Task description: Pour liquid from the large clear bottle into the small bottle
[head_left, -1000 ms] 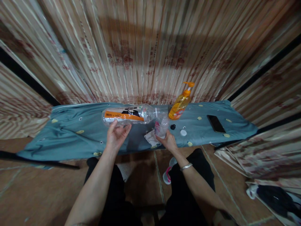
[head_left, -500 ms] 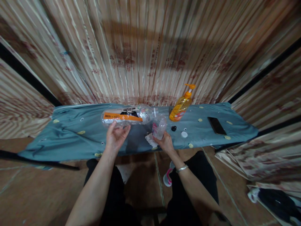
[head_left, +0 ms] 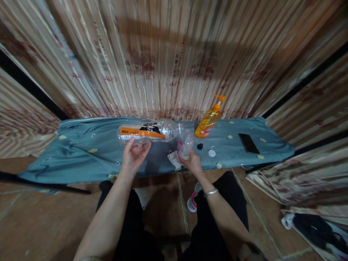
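My left hand is closed on the near side of a large clear plastic bottle with an orange, white and black label. This bottle is on its side, its uncapped neck pointing right. A smaller clear plastic bottle with a pink label is in my right hand, gripped near its base and roughly upright. Its top meets the big bottle's mouth in view; whether they touch I cannot tell. Beside my right hand lies a crumpled white tissue-like piece. Any liquid inside the bottles is too faint to make out.
An orange pump bottle stands right of the bottles. In front of it lie a black cap and a white cap. Farther right is a phone. The blue cloth covers a narrow bed-like surface with dark poles and a curtain behind.
The view has shifted slightly. Both hands keep their holds, and the two bottles stay in nearly the same positions.
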`<state>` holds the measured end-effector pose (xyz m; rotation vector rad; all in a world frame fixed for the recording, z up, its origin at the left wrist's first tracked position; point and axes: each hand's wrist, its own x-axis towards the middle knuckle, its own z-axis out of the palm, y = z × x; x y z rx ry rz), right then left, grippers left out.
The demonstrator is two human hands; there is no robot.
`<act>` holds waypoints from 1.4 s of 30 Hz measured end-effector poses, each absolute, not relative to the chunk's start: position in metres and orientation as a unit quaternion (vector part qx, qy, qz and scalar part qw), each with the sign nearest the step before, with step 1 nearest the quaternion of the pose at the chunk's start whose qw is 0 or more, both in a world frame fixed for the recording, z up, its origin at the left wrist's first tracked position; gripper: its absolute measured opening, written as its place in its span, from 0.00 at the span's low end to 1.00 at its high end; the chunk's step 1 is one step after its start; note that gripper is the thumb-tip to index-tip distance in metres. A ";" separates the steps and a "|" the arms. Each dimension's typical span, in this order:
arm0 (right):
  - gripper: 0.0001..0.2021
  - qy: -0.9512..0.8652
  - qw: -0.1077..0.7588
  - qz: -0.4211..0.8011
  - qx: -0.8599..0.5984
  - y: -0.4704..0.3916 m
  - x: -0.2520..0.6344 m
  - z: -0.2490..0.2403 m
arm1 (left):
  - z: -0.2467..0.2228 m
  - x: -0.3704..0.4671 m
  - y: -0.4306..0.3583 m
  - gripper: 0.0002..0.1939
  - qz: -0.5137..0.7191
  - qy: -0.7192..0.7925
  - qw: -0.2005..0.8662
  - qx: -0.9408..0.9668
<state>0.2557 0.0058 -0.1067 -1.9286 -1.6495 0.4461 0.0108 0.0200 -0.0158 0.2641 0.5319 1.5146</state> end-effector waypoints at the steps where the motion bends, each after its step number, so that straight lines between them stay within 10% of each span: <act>1: 0.31 -0.617 0.281 0.165 -0.717 0.005 0.258 -0.106 | -0.016 0.011 0.020 0.11 0.677 0.237 0.687 0.118; 42: 0.28 -0.679 0.331 0.218 -0.618 0.011 0.284 -0.105 | -0.013 0.005 0.017 0.10 0.684 0.242 0.679 0.117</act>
